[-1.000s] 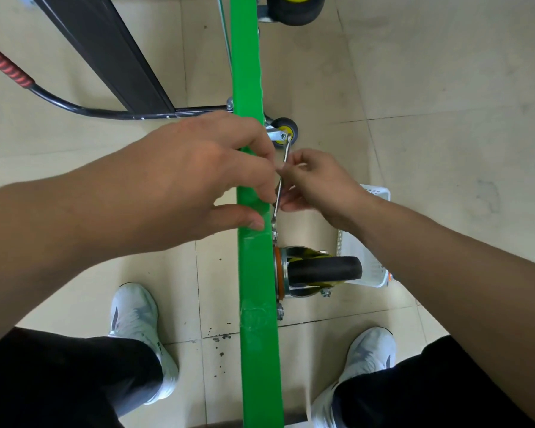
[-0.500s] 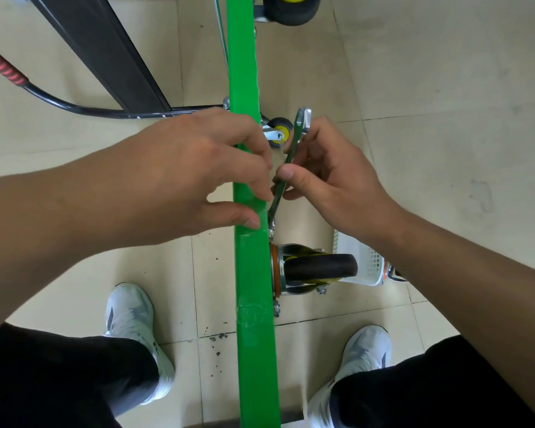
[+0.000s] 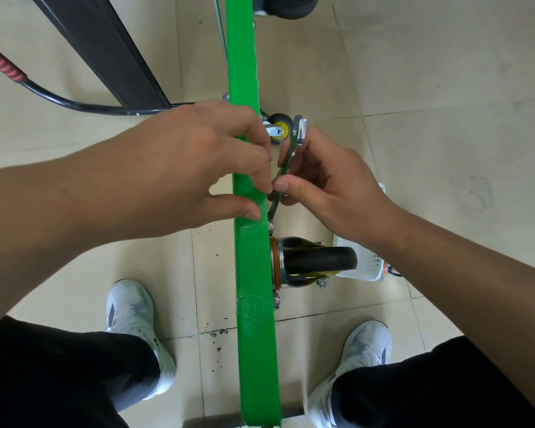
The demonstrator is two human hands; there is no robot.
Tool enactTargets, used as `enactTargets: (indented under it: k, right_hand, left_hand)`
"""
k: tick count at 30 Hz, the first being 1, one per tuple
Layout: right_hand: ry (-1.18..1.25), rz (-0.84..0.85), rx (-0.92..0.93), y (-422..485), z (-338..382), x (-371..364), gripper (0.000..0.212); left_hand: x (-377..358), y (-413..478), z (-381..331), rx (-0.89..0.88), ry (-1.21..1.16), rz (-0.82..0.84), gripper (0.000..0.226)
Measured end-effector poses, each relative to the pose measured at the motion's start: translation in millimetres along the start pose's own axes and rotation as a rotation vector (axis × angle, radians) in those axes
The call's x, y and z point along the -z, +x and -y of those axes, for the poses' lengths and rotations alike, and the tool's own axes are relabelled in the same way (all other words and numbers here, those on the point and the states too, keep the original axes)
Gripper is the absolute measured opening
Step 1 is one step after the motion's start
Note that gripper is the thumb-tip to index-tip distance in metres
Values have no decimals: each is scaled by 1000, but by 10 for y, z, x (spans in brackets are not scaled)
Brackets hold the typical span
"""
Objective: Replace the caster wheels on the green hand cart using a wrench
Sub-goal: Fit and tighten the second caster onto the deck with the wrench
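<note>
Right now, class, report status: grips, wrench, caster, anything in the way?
Left grip holds green cart edge. Right grip holds wrench, lower end at bolt above caster wheel. White basket sits beyond wheel, clear of wrench.

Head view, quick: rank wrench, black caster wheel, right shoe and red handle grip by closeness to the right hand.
1. wrench, gripped in the right hand.
2. black caster wheel, just below the hand.
3. right shoe, lower, on the floor.
4. red handle grip, far upper left.
</note>
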State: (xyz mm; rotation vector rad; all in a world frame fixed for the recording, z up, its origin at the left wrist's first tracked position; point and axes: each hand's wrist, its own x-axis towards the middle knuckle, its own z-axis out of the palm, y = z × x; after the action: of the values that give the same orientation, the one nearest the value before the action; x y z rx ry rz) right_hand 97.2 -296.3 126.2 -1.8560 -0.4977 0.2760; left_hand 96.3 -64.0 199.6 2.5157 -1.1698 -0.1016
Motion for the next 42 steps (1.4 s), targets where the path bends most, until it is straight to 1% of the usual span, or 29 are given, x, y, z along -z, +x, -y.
enactTargets:
  k: [3,6,10,12,17,20,23,25,28,31,33,38,42]
  right_hand:
    - [-24,9,18,0,8,0,48]
    - [39,-24,-30,-1,-1,-6,39]
    - [-8,-26,-9,6,-10,-15,27]
    - [-7,-37,-30,29,-16,-23,21]
    - [9,41,17,41,-65,-75,28]
    - [70,-5,-55,32,-85,-84,17]
    - [90,-41,-98,33,-95,-90,18]
    - [78,-43,-89,22,-87,-111,22]
    - [66,-46,-27,-12,-37,-116,16]
    - [90,-55,-1,-30,-16,-117,20]
    - [90,-45,-4,-21,-24,-136,17]
    - [147,-43,-95,27,-84,-134,18]
    - [212,-65,-204,89,-132,-141,10]
  left_hand:
    - [-3,3,2,-3,1,-2,27]
    - [-5,0,8,0,-3,-8,27]
    - [0,7,-7,6,-8,-3,27]
    - [7,7,-12,9,-13,0,27]
    - [16,6,-19,14,-1,-14,28]
    - [15,-14,-17,30,-25,-17,23]
    - [11,-18,-1,27,-36,-9,23]
    - [18,-14,11,22,-35,-9,25]
    - [23,-13,31,16,-35,-12,25]
    - [20,-3,40,20,-19,-18,24]
    - [21,-1,46,24,-10,-18,25]
    - [29,7,44,33,13,-21,24]
    - [30,14,40,32,12,-12,25]
